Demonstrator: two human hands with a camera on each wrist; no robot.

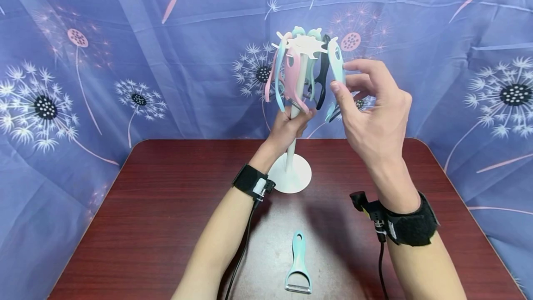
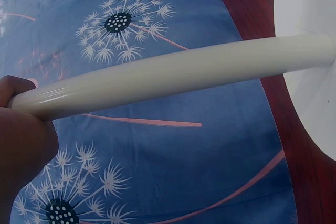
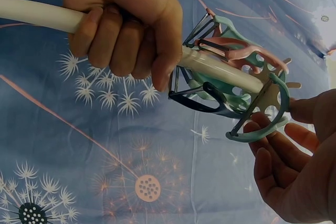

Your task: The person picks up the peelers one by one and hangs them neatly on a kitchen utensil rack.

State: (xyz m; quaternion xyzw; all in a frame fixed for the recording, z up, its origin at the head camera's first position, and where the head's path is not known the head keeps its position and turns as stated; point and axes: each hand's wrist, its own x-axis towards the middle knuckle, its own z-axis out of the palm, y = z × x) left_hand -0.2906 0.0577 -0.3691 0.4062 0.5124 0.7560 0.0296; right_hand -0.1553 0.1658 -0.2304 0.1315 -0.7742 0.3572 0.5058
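My left hand (image 1: 287,126) grips the pole of a white stand (image 1: 291,152) just under its top; in the right wrist view the left fingers (image 3: 126,45) curl round the pole. Several peelers hang by their handle holes from the prongs of the star-shaped top (image 1: 307,45), among them a pink peeler (image 1: 292,75) and a black peeler (image 1: 323,73). At the right-hand prong, my right hand (image 1: 376,110) pinches a light blue peeler (image 1: 336,61) by its handle between thumb and fingers. Its U-shaped head (image 3: 285,100) points down, blade end lowest.
Another light blue peeler (image 1: 298,256) lies on the dark red table (image 1: 166,207) near the front, blade toward me. The stand's round white base (image 1: 291,182) rests near the back edge. Behind hangs a blue dandelion-print cloth (image 1: 200,59). Cables trail from both wrist bands.
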